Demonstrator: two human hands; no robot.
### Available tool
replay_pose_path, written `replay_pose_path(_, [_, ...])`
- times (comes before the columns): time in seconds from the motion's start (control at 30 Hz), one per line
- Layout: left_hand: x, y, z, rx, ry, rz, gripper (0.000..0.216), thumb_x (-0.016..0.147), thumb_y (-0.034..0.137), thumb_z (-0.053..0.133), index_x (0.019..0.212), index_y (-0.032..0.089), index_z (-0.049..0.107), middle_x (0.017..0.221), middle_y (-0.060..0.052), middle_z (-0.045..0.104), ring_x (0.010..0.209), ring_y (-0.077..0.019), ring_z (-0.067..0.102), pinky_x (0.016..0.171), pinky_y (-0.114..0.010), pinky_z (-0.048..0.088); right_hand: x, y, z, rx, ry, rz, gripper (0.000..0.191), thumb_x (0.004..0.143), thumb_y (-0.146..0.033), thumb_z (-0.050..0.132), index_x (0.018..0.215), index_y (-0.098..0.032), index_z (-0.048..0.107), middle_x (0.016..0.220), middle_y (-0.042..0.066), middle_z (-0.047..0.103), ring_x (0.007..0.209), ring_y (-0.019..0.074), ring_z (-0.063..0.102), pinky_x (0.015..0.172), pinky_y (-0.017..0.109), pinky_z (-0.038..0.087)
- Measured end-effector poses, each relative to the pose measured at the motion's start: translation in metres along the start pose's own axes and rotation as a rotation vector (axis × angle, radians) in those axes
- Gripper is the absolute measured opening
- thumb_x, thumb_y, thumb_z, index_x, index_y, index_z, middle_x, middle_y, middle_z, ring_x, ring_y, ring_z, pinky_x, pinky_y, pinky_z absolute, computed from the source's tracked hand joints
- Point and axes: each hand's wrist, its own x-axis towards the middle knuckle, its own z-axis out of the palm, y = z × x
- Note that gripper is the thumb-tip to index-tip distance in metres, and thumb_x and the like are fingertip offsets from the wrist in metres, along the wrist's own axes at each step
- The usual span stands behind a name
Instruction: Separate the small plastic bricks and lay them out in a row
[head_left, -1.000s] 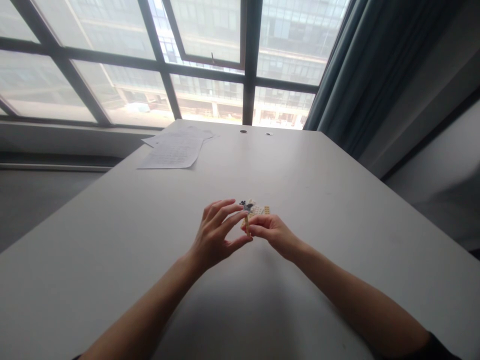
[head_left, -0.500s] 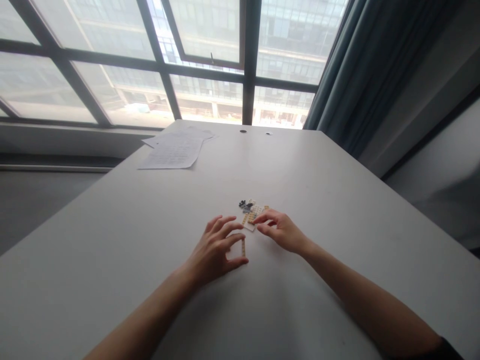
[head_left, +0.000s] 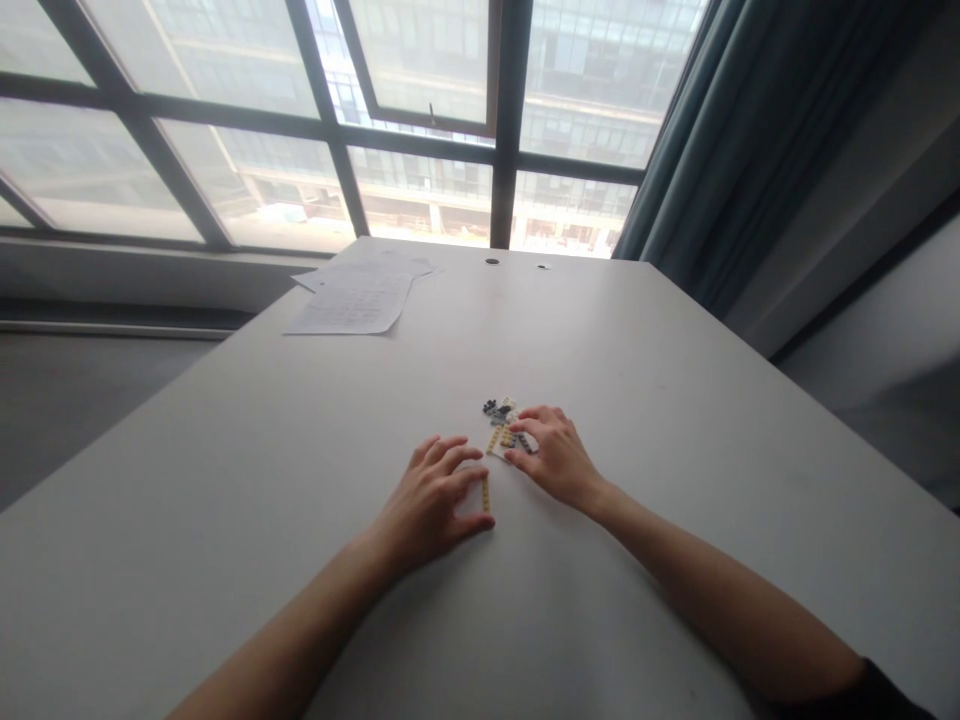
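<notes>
My left hand (head_left: 435,495) has its thumb and index finger at the two ends of a narrow tan studded building-block strip (head_left: 486,492), held upright between them. The other left fingers are loosely stretched out. My right hand (head_left: 559,455) is over the right side of a small pile of building blocks, thumb and index finger apart, with fingertips at the pieces. By those fingertips lie a tan studded block (head_left: 506,437) and a dark grey strip (head_left: 524,443). Farther back in the pile are small black pieces (head_left: 490,407) and white pieces (head_left: 509,404). Part of the pile is hidden behind my right hand.
The pile lies on a large white table (head_left: 420,385). Printed paper sheets (head_left: 349,300) lie at its back left. Two small round fittings, one a dark disc (head_left: 492,262), are near the back edge. Behind stand windows and a dark curtain (head_left: 697,130).
My right hand has shifted slightly over the pile, exposing a dark grey strip and covering some white pieces. My left hand keeps the tan strip almost in place. The view has moved a little.
</notes>
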Motion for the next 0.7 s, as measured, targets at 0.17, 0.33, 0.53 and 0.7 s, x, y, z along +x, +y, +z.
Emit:
replay_pose_path(0.17, [-0.006,-0.002,-0.002,0.016,0.0,0.004,0.044,0.073,0.05,0.069,0.109,0.025,0.063,0.12,-0.007,0.061,0.123,-0.0312,0.044,0.106,-0.053,0.026,0.013,-0.012,0.016,-0.155,-0.009,0.009,0.035,0.077,-0.043,0.068,0.102,-0.019,0.068,0.117,0.009,0.059,0.11,0.0277,0.047,0.093,0.043,0.037])
replay_pose_path(0.33, [-0.011,-0.003,-0.003,0.013,-0.019,0.052,0.046,0.075,0.048,0.067,0.116,0.029,0.06,0.126,-0.006,0.058,0.125,-0.0308,0.043,0.107,-0.053,0.024,0.012,-0.014,0.021,-0.194,-0.03,-0.009,0.032,0.079,-0.041,0.065,0.102,-0.019,0.068,0.118,0.01,0.058,0.113,0.0272,0.045,0.095,0.042,0.034])
replay_pose_path(0.53, [-0.008,-0.001,-0.002,-0.007,-0.026,0.041,0.037,0.077,0.045,0.067,0.11,0.029,0.062,0.125,-0.005,0.059,0.126,-0.0299,0.042,0.108,-0.052,0.025,0.012,-0.008,0.019,-0.116,-0.093,-0.075,0.035,0.074,-0.043,0.07,0.102,-0.021,0.068,0.124,0.009,0.056,0.12,0.0267,0.041,0.1,0.044,0.029])
replay_pose_path(0.7, [-0.008,-0.001,-0.002,-0.024,-0.001,0.013,0.049,0.071,0.049,0.072,0.111,0.024,0.059,0.122,-0.008,0.06,0.124,-0.0306,0.044,0.107,-0.052,0.027,0.016,-0.005,0.021,-0.06,-0.122,-0.076,0.041,0.071,-0.042,0.073,0.105,-0.021,0.066,0.125,0.01,0.055,0.121,0.0289,0.041,0.101,0.047,0.029])
